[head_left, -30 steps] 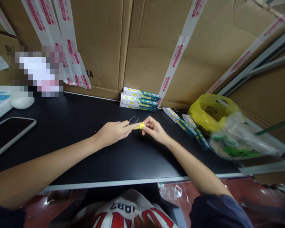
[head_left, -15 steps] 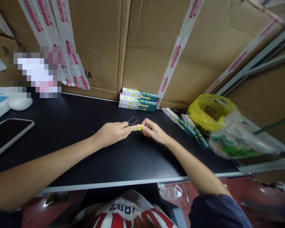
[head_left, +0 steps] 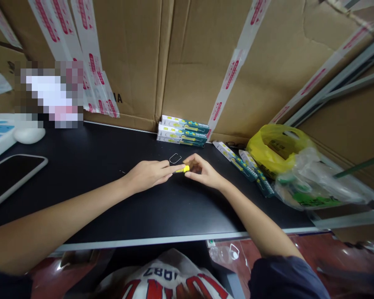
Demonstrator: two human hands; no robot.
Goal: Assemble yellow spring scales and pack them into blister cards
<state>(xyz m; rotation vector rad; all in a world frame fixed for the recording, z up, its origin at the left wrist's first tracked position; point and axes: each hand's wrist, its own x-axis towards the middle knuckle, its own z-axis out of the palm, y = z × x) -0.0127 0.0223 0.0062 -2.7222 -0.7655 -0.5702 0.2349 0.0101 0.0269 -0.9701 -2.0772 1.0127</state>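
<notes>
My left hand (head_left: 152, 173) is closed on a slim spring scale with a yellow end (head_left: 186, 168), its index finger stretched along the top. Most of the scale is hidden behind the fingers. My right hand (head_left: 202, 171) curves around the yellow end from the right, thumb and index finger apart, with a dark gap between them. A thin bent wire loop (head_left: 175, 158) lies on the black table (head_left: 174, 216) just beyond the fingertips.
Stacked spring scale boxes (head_left: 182, 135) stand against the cardboard at the back. More boxes (head_left: 237, 162) lie to the right, beside a yellow plastic bag (head_left: 255, 145) and a clear bag (head_left: 318, 187). A phone (head_left: 15, 176) and a white device (head_left: 0, 133) are at left.
My right thumb and index finger have spread from their pinch on the yellow end, which now shows more. The left hand keeps its hold in nearly the same place.
</notes>
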